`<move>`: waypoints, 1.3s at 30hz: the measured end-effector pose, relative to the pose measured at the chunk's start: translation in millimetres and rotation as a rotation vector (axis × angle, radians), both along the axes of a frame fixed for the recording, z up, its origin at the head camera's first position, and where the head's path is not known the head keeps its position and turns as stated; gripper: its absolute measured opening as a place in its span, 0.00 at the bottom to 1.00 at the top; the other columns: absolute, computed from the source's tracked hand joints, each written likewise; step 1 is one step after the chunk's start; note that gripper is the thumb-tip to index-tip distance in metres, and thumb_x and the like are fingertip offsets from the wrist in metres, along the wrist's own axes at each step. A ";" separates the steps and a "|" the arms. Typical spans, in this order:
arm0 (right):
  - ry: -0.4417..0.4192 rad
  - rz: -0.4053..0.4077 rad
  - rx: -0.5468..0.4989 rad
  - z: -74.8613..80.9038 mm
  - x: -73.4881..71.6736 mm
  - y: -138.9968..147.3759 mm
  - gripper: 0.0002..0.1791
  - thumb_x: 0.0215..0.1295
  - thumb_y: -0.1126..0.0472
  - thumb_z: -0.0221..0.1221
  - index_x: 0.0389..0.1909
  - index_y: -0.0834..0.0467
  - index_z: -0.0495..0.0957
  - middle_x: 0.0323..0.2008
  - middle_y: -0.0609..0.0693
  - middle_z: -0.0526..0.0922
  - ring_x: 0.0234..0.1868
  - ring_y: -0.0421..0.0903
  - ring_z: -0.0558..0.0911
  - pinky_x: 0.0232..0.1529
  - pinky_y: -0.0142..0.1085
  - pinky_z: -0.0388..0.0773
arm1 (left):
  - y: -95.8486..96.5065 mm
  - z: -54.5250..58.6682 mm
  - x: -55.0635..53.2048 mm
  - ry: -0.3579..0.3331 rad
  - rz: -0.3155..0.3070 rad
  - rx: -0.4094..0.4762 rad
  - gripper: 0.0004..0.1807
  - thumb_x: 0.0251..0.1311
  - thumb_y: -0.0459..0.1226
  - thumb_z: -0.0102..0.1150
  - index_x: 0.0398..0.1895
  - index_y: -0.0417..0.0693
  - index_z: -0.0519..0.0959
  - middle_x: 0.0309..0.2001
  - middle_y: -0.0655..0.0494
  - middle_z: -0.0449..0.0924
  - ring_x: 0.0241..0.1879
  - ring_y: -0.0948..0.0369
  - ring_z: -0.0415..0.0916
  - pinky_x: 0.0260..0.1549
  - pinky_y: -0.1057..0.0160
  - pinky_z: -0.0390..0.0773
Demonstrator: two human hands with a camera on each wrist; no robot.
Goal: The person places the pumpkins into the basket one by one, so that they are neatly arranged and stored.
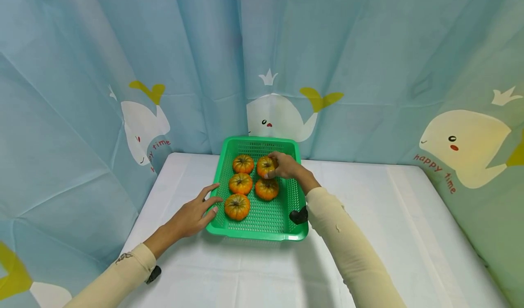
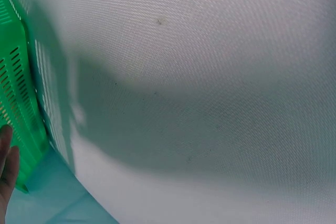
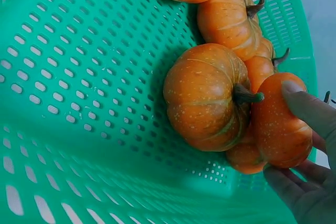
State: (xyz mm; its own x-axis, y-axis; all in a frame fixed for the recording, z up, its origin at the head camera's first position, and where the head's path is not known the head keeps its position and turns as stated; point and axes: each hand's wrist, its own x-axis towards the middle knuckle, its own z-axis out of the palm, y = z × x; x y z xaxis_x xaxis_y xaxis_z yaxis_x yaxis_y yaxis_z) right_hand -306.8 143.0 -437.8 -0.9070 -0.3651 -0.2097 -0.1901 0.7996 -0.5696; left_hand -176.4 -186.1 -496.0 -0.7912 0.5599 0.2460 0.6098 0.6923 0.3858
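Observation:
Several small orange pumpkins lie in a green plastic basket point(image 1: 262, 229) with a perforated floor and walls. My right hand point(image 1: 284, 166) reaches over the basket's right side and grips one pumpkin point(image 1: 264, 166) at the back. Up close in the right wrist view, thumb and fingers clasp this pumpkin point(image 3: 281, 124) from opposite sides. Right beside it sits another pumpkin point(image 3: 205, 98) with a short dark stem. My left hand point(image 1: 194, 214) is at the basket's left rim, fingers spread and slightly bent. Only its fingertips point(image 2: 11, 156) show in the left wrist view.
The basket stands on a white-covered table point(image 1: 368, 208), near its back edge. Behind and around hangs a blue curtain point(image 1: 204, 48) printed with whales. Three pumpkins form a column along the basket's left side, the front one point(image 1: 237, 207) nearest me.

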 end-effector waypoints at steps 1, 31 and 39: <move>-0.002 0.000 0.002 0.1 0.0 0.2 0.42 0.61 0.54 0.71 0.72 0.61 0.64 0.67 0.63 0.71 0.65 0.59 0.73 0.67 0.53 0.70 | 0.1 0.0 -0.1 0.001 -0.001 0.001 0.17 0.75 0.43 0.50 0.61 0.51 0.79 0.77 0.49 0.56 0.39 0.61 0.82 0.35 0.60 0.80; -0.198 0.042 0.041 6.9 11.1 9.4 0.44 0.59 0.46 0.71 0.73 0.55 0.64 0.73 0.61 0.63 0.72 0.60 0.65 0.69 0.56 0.65 | 1.1 -0.1 0.8 -0.002 -0.002 0.014 0.17 0.75 0.42 0.50 0.61 0.50 0.79 0.77 0.48 0.56 0.41 0.59 0.83 0.36 0.57 0.81; -0.164 0.057 0.039 1.3 9.2 6.7 0.42 0.63 0.46 0.68 0.73 0.58 0.64 0.72 0.63 0.64 0.70 0.60 0.67 0.68 0.55 0.66 | 0.9 -0.8 0.8 -0.002 0.003 0.011 0.17 0.75 0.41 0.50 0.61 0.51 0.79 0.77 0.49 0.56 0.40 0.59 0.83 0.36 0.58 0.81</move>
